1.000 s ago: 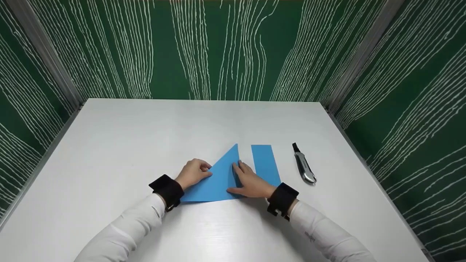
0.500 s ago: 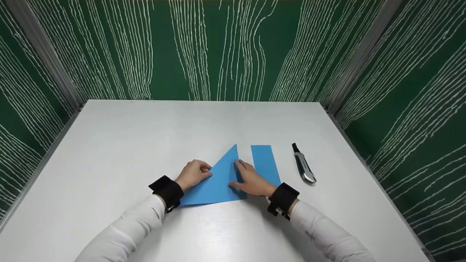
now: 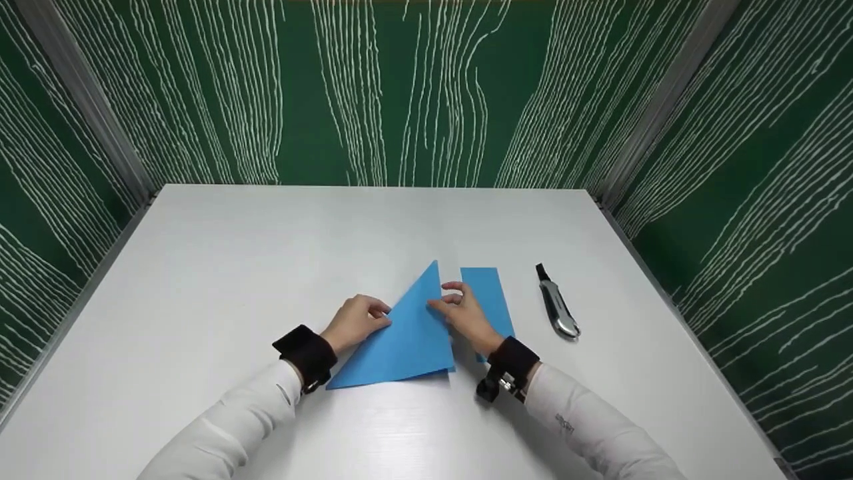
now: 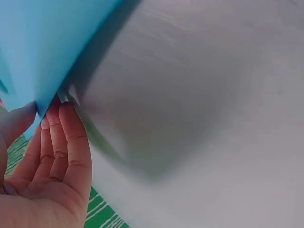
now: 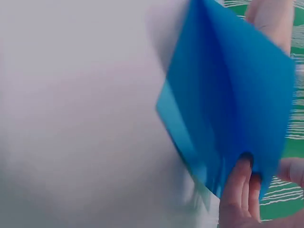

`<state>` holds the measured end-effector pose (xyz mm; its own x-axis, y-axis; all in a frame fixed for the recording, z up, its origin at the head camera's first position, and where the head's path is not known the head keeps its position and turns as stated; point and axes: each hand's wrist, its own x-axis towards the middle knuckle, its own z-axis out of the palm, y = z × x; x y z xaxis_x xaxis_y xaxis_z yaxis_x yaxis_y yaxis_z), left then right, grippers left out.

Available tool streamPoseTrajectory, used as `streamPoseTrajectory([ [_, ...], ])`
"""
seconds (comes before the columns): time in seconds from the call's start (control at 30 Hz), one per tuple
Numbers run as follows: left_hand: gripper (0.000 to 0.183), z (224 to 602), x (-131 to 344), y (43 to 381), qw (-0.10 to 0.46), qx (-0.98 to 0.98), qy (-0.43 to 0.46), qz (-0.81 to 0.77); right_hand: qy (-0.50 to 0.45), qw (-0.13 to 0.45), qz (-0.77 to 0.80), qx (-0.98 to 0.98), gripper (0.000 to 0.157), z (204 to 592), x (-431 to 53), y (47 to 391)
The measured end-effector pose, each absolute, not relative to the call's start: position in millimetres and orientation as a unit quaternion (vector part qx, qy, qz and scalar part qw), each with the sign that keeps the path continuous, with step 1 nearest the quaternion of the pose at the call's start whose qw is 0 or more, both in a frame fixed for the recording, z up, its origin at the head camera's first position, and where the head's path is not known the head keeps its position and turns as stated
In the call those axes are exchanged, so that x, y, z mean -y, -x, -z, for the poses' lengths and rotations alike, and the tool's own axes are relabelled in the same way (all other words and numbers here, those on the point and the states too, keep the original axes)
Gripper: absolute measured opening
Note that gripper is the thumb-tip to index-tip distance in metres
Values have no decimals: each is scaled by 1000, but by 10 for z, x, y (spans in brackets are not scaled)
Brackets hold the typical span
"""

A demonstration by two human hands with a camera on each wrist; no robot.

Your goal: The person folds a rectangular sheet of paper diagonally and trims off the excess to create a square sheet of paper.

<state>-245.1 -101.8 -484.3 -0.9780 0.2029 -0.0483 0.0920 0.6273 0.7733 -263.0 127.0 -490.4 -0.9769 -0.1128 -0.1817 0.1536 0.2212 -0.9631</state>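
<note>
A blue sheet of paper (image 3: 403, 343), folded into a triangle, is held between both hands in the head view, its near edge partly raised from the table. My left hand (image 3: 353, 323) pinches its slanting left edge. In the left wrist view the thumb (image 4: 19, 124) lies on the paper with the other fingers behind it. My right hand (image 3: 472, 319) pinches the upright right edge between thumb and fingers. From the right wrist, the layers of the folded paper (image 5: 256, 90) stand apart, with fingertips (image 5: 244, 164) against the inner side.
A blue paper strip (image 3: 486, 293) lies right of the folded sheet, partly under my right hand. Farther right on the white table (image 3: 266, 240) lies a grey and black utility knife (image 3: 558, 307). Green walls with white lines (image 3: 300, 100) enclose the back and sides.
My right hand has gone from lying flat on the paper to pinching its right edge. The paper's near edge has swung toward me and lifted. The left hand has stayed nearly still.
</note>
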Motion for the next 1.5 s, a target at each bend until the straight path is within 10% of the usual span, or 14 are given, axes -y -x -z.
streamPoseTrajectory([
  [0.9, 20, 4529, 1077, 2239, -50, -913, -123, -386, 50, 264, 698, -663, 72, 4752, -1177, 2565],
  [1.3, 34, 4527, 1080, 2116, -52, -902, -155, -400, -3, 232, 711, -664, 7, 4771, -1184, 2569],
  [1.5, 33, 4590, 1071, 2123, -28, -912, -151, -381, 5, 252, 679, -689, 15, 4785, -1164, 2617],
])
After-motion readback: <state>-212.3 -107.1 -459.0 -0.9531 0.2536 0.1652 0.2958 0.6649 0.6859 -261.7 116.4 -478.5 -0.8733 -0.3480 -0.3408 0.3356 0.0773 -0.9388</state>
